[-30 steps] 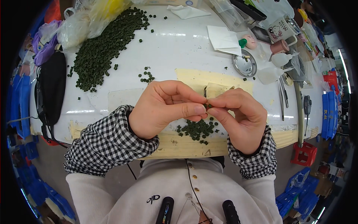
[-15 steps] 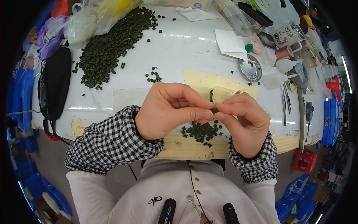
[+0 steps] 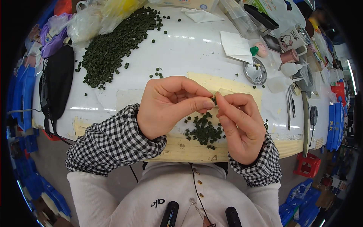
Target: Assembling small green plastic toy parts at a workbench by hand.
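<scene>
Between thumb and index finger, my left hand (image 3: 164,108) pinches a small dark green piece (image 3: 214,100), mostly hidden by the fingertips. My right hand (image 3: 244,123) meets it from the other side: the index fingertip touches the piece, while the thumb stands apart lower down. Just below the fingertips lies a small heap of similar dark green spool-shaped pieces (image 3: 205,131) on the table's near edge. Farther off at the left spreads a much larger heap of these pieces (image 3: 109,53). A few loose ones lie behind my left hand.
A black pouch (image 3: 62,83) and plastic bags (image 3: 85,28) line the left side. At the right are a round metal dish (image 3: 254,72), white paper (image 3: 234,43), squeeze bottles (image 3: 278,84), a mug (image 3: 291,39) and tweezers (image 3: 288,108). Yellow tape (image 3: 196,77) covers part of the table (image 3: 189,45).
My right thumb has come away from the piece and dropped lower, leaving the index fingertip against it. My left hand keeps its pinch, with the held piece slightly higher.
</scene>
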`<state>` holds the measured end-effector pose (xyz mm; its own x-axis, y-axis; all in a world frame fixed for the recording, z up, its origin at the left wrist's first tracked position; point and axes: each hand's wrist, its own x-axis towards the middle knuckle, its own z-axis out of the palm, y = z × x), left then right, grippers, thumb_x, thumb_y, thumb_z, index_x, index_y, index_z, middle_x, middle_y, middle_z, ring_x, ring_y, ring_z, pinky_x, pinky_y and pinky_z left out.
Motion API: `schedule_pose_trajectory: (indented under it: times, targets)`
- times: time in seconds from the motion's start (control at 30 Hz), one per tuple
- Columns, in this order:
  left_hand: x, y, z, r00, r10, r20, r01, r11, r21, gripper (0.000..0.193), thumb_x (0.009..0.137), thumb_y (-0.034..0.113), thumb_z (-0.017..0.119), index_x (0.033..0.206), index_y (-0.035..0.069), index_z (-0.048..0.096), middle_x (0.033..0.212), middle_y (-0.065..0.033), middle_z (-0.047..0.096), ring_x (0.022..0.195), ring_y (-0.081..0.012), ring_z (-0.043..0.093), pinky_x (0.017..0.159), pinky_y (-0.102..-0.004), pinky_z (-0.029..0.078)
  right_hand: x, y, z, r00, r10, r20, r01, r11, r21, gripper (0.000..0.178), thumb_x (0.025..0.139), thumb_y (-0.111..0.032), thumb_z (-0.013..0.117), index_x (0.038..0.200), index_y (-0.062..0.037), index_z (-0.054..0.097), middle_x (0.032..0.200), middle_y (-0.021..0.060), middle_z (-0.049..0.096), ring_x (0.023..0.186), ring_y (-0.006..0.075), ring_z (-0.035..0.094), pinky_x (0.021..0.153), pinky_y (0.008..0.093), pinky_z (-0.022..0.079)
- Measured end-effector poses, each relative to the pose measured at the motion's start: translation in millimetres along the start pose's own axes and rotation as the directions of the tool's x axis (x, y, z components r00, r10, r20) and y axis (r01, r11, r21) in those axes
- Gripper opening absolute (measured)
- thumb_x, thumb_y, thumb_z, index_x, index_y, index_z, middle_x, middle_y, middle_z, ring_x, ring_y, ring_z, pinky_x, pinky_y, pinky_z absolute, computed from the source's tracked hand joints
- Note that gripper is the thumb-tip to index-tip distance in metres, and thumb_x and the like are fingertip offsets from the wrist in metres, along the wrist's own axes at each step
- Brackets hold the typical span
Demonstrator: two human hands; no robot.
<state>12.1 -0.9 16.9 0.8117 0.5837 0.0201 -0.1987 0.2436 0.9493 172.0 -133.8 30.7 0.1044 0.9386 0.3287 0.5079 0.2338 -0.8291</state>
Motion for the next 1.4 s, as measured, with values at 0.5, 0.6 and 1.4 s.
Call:
schedule_pose_trajectory:
  times: [0.5,0.6,1.4]
  targets:
    - [0.9,1.6,-4.2,0.939,0.324,0.114,-0.338,0.813,0.474,0.020,0.085,-0.011,0.064,0.103,-0.005,0.067,0.095,-0.0139,0.070,0.085,-0.0164,0.067,0.076,-0.0258,0.053,-0.4,3.8,2.9,0.999,-0.003,-0.040,0.002,1.000,-0.026,0.037,0.088,0.008,0.059,0.124,0.0005,0.062,0.106,0.0120,0.057,0.086,0.0156,0.059,0.073,0.0233,0.050]
    - [0.2,2.5,-4.7,0.943,0.311,0.116,-0.327,0.808,0.490,0.019,0.085,-0.010,0.064,0.102,-0.005,0.067,0.095,-0.0140,0.070,0.085,-0.0168,0.067,0.076,-0.0261,0.054,0.2,2.9,2.4,0.999,-0.004,-0.033,0.003,0.999,-0.036,0.037,0.087,0.009,0.060,0.124,0.0006,0.062,0.105,0.0120,0.058,0.085,0.0162,0.059,0.072,0.0236,0.051]
    - [-0.4,0.2,-5.0,0.981,0.180,0.078,-0.196,0.929,0.314,0.017,0.087,-0.008,0.064,0.104,-0.006,0.066,0.098,-0.0124,0.068,0.089,-0.0151,0.065,0.081,-0.0264,0.053,-0.2,4.3,-0.5,0.999,-0.032,-0.034,0.030,0.998,-0.047,0.038,0.086,0.008,0.061,0.123,-0.0008,0.064,0.102,0.0114,0.060,0.081,0.0158,0.060,0.069,0.0232,0.050]
